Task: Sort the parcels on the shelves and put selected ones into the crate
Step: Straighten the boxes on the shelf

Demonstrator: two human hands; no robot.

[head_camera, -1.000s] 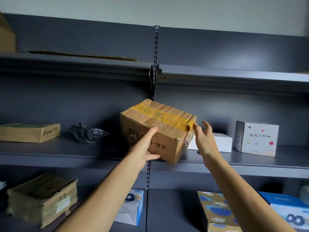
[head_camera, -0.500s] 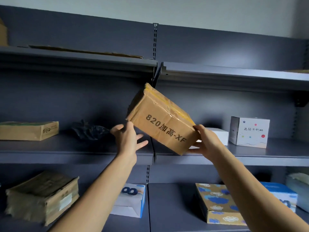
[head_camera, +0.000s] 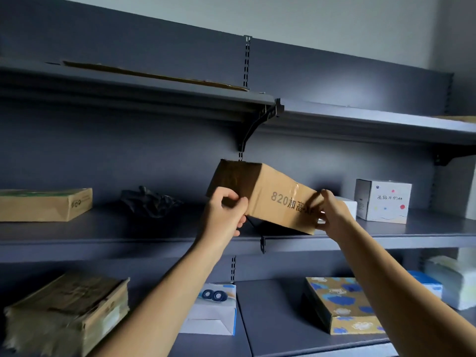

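Note:
A brown cardboard parcel [head_camera: 268, 194] printed "820" is held tilted in the air just above the middle shelf [head_camera: 103, 233]. My left hand [head_camera: 226, 215] grips its lower left corner with curled fingers. My right hand [head_camera: 332, 215] pinches its lower right end, covering part of the print. The parcel's dark end face points up and left. No crate is in view.
On the middle shelf lie a flat brown box [head_camera: 46, 203], a crumpled black bag [head_camera: 149, 202], a small white box [head_camera: 347, 206] and a white dotted box [head_camera: 383, 200]. The lower shelf holds a taped brown parcel [head_camera: 67, 313], a white-blue box [head_camera: 213, 310], a patterned blue-gold box [head_camera: 342, 302] and more boxes at right.
The parcel has been lifted off the shelf and turned so its printed side faces me. Both hands moved from its sides to grip its lower ends.

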